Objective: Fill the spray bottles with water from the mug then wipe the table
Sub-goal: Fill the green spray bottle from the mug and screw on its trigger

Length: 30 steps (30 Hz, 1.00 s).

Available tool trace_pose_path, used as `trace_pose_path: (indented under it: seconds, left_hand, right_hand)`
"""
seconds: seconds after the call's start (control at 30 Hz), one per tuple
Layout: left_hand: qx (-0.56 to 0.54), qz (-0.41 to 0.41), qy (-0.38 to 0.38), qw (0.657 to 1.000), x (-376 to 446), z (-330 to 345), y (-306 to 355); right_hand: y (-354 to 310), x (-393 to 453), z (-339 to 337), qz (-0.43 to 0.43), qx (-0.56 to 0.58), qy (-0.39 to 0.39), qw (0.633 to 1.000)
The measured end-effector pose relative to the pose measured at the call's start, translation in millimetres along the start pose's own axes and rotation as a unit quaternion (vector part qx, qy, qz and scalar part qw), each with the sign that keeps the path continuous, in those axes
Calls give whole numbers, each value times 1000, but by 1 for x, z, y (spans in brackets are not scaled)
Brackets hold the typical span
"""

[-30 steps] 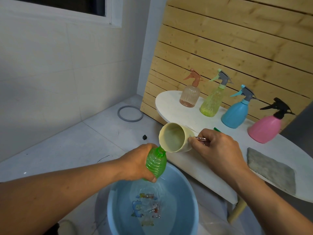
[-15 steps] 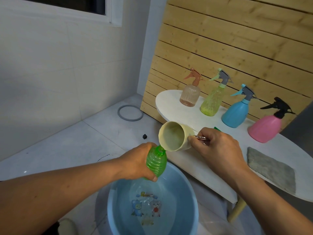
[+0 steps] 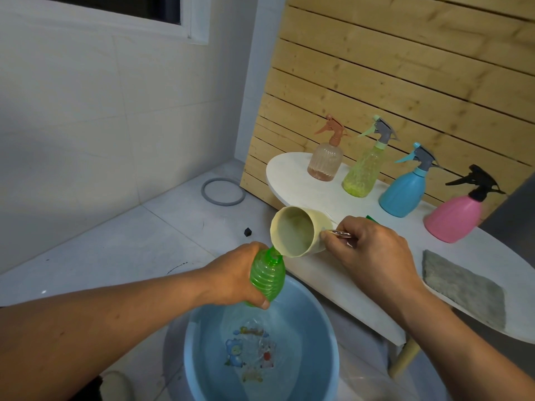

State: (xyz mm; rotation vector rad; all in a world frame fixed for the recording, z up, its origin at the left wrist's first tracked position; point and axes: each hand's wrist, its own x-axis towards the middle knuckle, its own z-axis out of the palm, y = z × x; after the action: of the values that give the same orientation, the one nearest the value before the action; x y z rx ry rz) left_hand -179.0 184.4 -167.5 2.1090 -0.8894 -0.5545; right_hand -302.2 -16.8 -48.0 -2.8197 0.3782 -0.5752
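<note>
Above the basin (image 3: pixel 327 328), I see my left hand (image 3: pixel 231 280) wrapped around the green bottle (image 3: pixel 267 280), fingers curled round its ribbed body, thumb at its lower side; forearm reaches in from the lower left. The bottle is uncapped, tilted, its neck touching the mug (image 3: pixel 298 231) lip. My right hand (image 3: pixel 373 250) pinches the mug's metal handle, fingers curled, wrist raised; the mug is tipped on its side with its mouth toward the camera. The basin holds water. Beyond the hands, the white table (image 3: pixel 304 192) carries four capped spray bottles in a row: peach (image 3: pixel 325 163), yellow-green (image 3: pixel 362 175), blue (image 3: pixel 404 192), pink (image 3: pixel 454 218). A grey cloth (image 3: pixel 463 287) lies flat at the table's near right.
</note>
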Motion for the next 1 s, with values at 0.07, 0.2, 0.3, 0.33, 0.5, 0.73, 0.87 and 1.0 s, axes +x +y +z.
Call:
trace_pose_path:
  seconds: [0.07,0.2,0.3,0.33,0.5,0.73,0.87,1.0]
  left_hand:
    - [-1,0,0,1000,0,0,0]
    - [-2,-1,0,1000,0,-1,-1]
    - [0,-1,0,1000,0,-1,-1]
    - [0,0,0,1000,0,-1,0]
    - [-3,-1,-3,1000,0,-1,0]
    - [-2,-8,-5,1000,0,-1,0]
    - [4,-7,-5,1000,0,0,-2]
    - [3,-9,-7,1000,1,0,-3]
  right_hand:
    - [0,0,0,-4,0,3,1000]
    - [1,0,1,-10,-4,7,1000]
    - [2,-1,2,-9,-6,6,1000]
    - [2,-1,2,-10,-6,6,1000]
    - [2,0,3,-12,-15,11,1000]
    - [0,-1,2,-27,-22,16,999]
    - [1,-1,3,-35,-35,23,999]
    - [1,-1,3,-40,-38,28,998]
